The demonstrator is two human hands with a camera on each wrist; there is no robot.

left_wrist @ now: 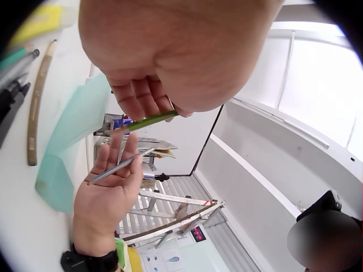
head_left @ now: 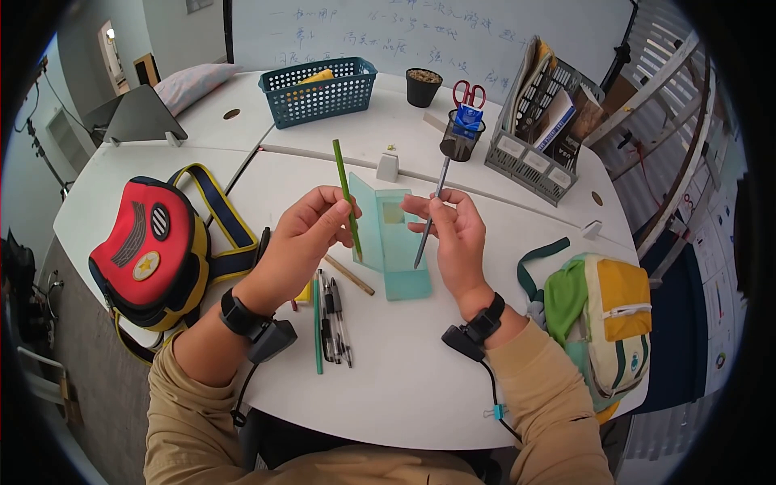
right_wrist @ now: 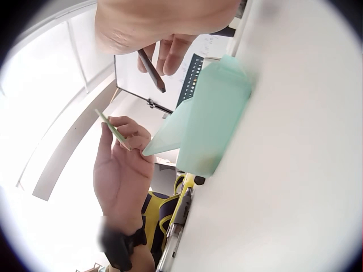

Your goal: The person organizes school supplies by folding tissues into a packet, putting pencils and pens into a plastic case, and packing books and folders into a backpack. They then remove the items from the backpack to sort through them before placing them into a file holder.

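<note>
My left hand (head_left: 311, 230) pinches a green pencil (head_left: 346, 194) upright between thumb and fingers, its point down. In my right hand (head_left: 457, 242) a dark grey pencil (head_left: 432, 212) is pinched, tilted, point down. Between and behind the hands a translucent teal pencil case (head_left: 406, 250) lies on the table with its lid (head_left: 368, 218) open; a small pale item (head_left: 394, 212) shows in its upper part. The left wrist view shows the green pencil (left_wrist: 152, 120) close to the grey one (left_wrist: 120, 166), not touching. In the right wrist view the case (right_wrist: 215, 116) stands beside the hands.
Several pens (head_left: 330, 319), a teal pencil (head_left: 318, 331) and a brown pencil (head_left: 349, 275) lie near my left forearm. A red bag (head_left: 149, 250) is at left, a green-yellow bag (head_left: 606, 323) at right. Behind are a basket (head_left: 319, 101), pen cup (head_left: 462, 137) and file rack (head_left: 533, 166).
</note>
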